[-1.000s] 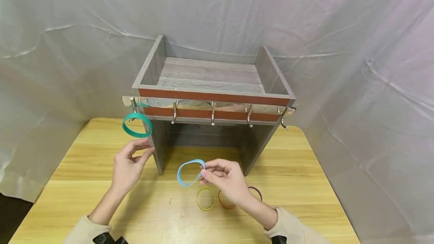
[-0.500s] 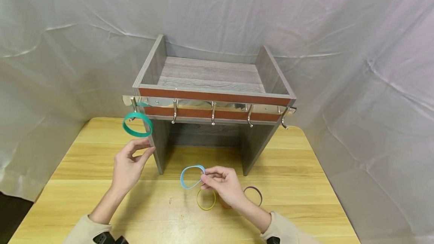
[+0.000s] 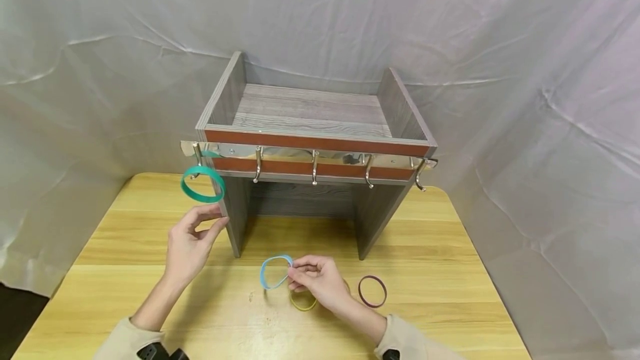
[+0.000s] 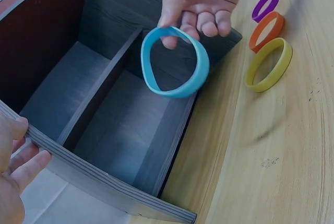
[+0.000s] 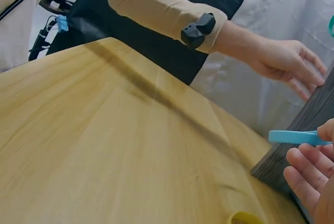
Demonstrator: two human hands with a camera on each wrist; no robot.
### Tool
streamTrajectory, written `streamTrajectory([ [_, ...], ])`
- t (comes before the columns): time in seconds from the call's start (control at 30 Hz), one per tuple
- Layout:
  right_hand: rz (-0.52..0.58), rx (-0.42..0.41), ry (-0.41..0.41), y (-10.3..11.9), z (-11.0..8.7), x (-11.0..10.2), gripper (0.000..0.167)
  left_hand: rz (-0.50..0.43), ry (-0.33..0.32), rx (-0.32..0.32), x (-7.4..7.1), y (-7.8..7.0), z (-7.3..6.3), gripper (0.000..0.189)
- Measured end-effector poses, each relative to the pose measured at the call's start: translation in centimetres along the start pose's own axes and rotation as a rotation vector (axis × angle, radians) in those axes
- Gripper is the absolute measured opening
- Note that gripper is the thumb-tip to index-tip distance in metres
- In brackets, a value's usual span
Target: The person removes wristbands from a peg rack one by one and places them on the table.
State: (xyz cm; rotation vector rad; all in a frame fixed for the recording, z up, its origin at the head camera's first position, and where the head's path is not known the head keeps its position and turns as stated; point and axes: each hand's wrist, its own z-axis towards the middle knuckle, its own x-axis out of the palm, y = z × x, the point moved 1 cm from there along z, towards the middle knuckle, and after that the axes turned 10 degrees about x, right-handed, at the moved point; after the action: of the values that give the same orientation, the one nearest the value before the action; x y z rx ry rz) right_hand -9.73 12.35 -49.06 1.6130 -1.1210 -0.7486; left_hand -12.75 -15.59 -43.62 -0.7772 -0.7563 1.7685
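A light blue silicone wristband (image 4: 197, 80) is pinched between the thumb and fingers of my right hand (image 3: 322, 285), held above the table before the small grey shelf unit (image 3: 310, 107). My left hand (image 3: 189, 246) grips the front edge of the unit's left side panel (image 3: 231, 232), thumb and fingers on either side. Just above that hand, a green wristband (image 3: 204, 199) hangs from the leftmost hook (image 3: 197, 154). On the table near my right hand lie yellow (image 4: 254, 84), orange (image 4: 254, 41) and purple wristbands (image 4: 274, 0); in the head view that hand hides the orange one.
A metal rail with several hooks (image 3: 314, 168) runs along the unit's front; the hooks right of the leftmost hold nothing. The wooden table (image 3: 430, 293) extends around the unit. Grey sheeting (image 3: 320, 21) surrounds it at the back and sides.
My right hand has moved down and slightly left with the light blue wristband, uncovering the purple band and covering part of the yellow one. The left hand stays put.
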Motion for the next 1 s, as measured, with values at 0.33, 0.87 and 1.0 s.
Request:
streamTrajectory([
  [0.33, -0.012, 0.044, 0.013, -1.4, 0.7, 1.0, 0.035, -0.001, -0.001, -0.002, 0.0, 0.0, 0.0, 0.025],
  [0.87, -0.046, 0.128, -0.035, -2.5, 0.6, 2.2, 0.023, -0.01, 0.004, 0.015, 0.1, 0.0, 0.0, 0.026],
  [1.0, -0.083, 0.14, -0.033, -2.8, 0.6, 2.3, 0.018, -0.011, 0.002, 0.022, 0.1, 0.0, 0.0, 0.027],
])
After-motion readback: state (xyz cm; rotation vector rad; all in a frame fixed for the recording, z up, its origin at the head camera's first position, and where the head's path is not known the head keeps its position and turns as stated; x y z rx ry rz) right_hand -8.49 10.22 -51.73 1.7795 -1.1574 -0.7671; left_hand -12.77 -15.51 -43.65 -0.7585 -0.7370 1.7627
